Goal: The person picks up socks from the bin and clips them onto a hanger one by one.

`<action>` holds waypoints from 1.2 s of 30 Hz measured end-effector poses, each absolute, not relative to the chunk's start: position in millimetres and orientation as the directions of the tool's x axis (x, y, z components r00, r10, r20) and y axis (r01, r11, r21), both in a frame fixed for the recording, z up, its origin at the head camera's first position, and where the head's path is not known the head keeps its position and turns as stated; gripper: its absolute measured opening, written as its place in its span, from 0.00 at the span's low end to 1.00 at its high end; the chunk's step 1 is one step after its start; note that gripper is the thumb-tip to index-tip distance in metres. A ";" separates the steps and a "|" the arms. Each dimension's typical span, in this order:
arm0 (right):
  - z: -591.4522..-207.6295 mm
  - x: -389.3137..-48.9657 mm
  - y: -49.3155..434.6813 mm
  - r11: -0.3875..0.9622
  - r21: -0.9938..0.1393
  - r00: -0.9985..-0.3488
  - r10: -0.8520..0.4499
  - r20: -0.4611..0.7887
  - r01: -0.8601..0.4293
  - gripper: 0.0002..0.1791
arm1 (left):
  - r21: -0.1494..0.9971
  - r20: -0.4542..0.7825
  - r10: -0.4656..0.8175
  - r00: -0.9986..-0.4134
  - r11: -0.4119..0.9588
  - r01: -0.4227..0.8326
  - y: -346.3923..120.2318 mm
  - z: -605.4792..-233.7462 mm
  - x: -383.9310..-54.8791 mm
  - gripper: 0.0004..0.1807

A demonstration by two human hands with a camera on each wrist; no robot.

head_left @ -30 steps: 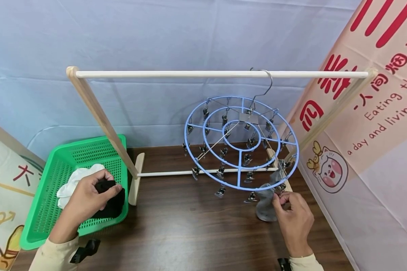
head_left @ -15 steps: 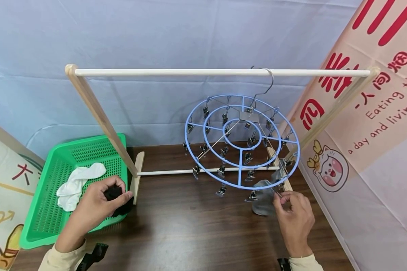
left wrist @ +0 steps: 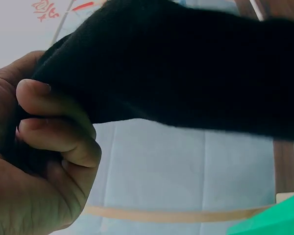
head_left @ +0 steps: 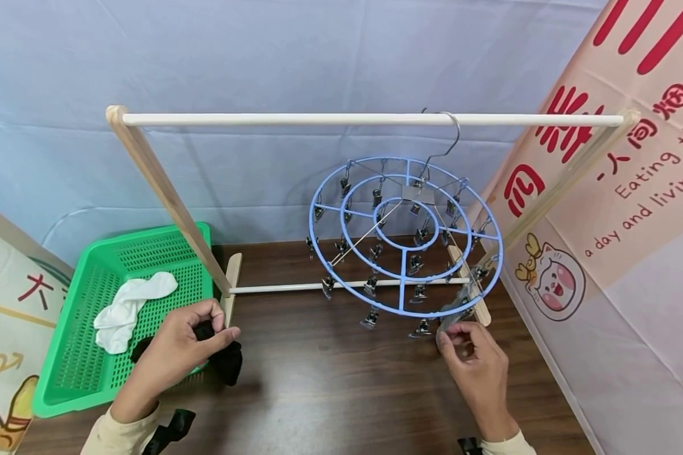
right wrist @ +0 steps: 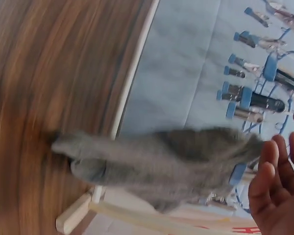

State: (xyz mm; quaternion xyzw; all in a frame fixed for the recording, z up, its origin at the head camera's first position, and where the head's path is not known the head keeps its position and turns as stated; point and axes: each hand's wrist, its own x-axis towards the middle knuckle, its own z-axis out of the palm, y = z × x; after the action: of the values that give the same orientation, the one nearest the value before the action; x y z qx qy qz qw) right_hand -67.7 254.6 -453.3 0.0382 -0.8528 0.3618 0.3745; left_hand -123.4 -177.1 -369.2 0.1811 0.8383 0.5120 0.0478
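My left hand (head_left: 173, 354) grips a black sock (head_left: 227, 365) over the basket's right front edge. In the left wrist view the black sock (left wrist: 186, 73) stretches away from my curled fingers. A grey sock (right wrist: 161, 166) hangs from the right front of the round blue clip hanger (head_left: 401, 297), with a blue-tipped clip (right wrist: 238, 174) on its upper end. My right hand (head_left: 478, 373) is just in front of it; in the right wrist view its loosely bent fingers (right wrist: 267, 176) are beside the sock's top, holding nothing visible. In the head view, this hand partly hides the sock.
White socks (head_left: 128, 309) lie in a green basket (head_left: 62, 407) at the left, near a dark piece of cloth (head_left: 141, 349). The hanger hooks over the white top rail (head_left: 273, 119) of a wooden-legged rack. Several clips dangle from its rings.
My left hand has carried the black sock rightward to the basket's edge, uncovering the white socks. My right hand has shifted slightly left and come off the clip by the grey sock.
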 end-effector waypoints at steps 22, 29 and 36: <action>-448.2 -73.4 238.6 0.634 -0.646 -0.806 0.059 0.589 -0.426 0.19 | 0.846 0.121 0.548 -0.828 0.380 0.375 -144.1 -392.8 -126.8 0.14; -446.4 -73.7 235.9 0.604 -0.667 -0.804 0.074 0.591 -0.435 0.17 | 0.846 0.100 0.599 -0.794 0.369 0.385 -126.4 -399.3 -126.4 0.15; -442.4 -73.0 232.7 0.590 -0.692 -0.810 0.107 0.577 -0.416 0.16 | 0.855 0.101 0.605 -0.790 0.353 0.380 -111.3 -399.7 -126.9 0.11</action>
State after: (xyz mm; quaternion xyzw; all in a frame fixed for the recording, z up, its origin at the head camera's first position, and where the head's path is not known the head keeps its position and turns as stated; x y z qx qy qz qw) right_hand -73.0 232.7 -442.4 0.0918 -0.8416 0.4434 0.2945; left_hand -126.9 -111.3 -399.7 0.3024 0.8140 0.4819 0.1168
